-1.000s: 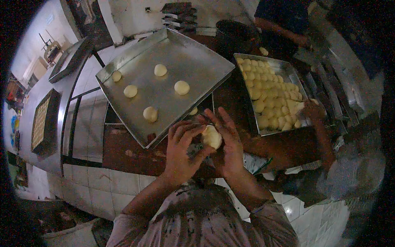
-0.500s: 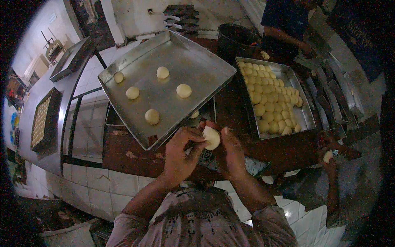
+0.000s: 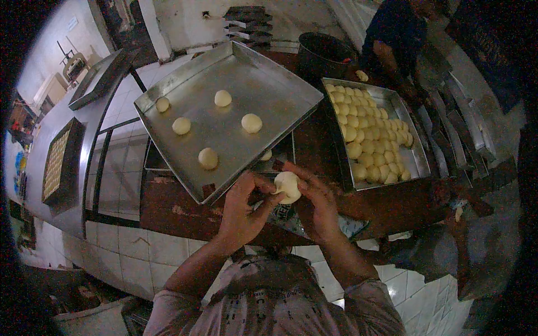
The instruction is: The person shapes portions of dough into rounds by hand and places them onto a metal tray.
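Observation:
Between my two hands, above the near edge of the table, is a pale dough ball. My left hand pinches its left side with thumb and fingertips. My right hand closes on it from the right, fingers bent over its side. A small dark brown piece shows by the right fingertips; whether they hold it I cannot tell. Just beyond my hands, a large square metal tray sits at an angle with several round dough balls spaced apart. Another dark brown square is at its near corner.
At right, a metal tray holds closely packed dough balls. Behind it stand a dark round pot and a person. Another person's hand is at far right. A filled tray sits on the left table.
My right fingers have moved over the dough ball's side, and the dark brown piece shows more plainly. The ball looks rounder. The person at the back and the hand at far right have shifted.

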Available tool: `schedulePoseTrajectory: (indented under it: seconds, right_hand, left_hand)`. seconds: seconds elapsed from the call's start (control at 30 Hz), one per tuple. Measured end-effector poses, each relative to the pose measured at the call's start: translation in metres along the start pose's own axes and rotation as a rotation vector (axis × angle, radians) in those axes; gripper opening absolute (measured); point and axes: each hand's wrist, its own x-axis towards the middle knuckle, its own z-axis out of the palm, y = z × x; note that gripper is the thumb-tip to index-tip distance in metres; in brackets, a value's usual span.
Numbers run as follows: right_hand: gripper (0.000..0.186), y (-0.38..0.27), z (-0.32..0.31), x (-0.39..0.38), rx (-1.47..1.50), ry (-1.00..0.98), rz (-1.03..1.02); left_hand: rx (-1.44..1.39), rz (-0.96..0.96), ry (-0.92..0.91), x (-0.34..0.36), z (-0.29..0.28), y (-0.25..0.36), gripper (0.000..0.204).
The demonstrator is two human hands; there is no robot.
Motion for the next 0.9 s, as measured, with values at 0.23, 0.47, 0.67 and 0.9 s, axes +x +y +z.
schedulePoseTrajectory:
  seconds: [0.23, 0.47, 0.67, 0.9]
  right_hand:
    - [0.041, -0.007, 0.007, 0.001, 0.053, -0.051, 0.026]
    - [0.049, -0.01, 0.016, 0.006, -0.03, 0.14, 0.004]
    - [0.058, -0.018, 0.012, 0.014, -0.88, 0.06, -0.742]
    - [0.048, -0.064, 0.002, 0.117, -0.789, 0.157, -0.807]
  left_hand:
    - [-0.429, -0.425, 0.004, 0.008, -0.002, -0.003, 0.02]
    - [0.129, 0.122, 0.155, 0.007, 0.015, -0.011, 0.013]
    - [-0.465, -0.233, 0.005, 0.019, 0.017, -0.009, 0.014]
    - [-0.121, -0.249, 0.089, 0.091, -0.021, -0.009, 0.023]
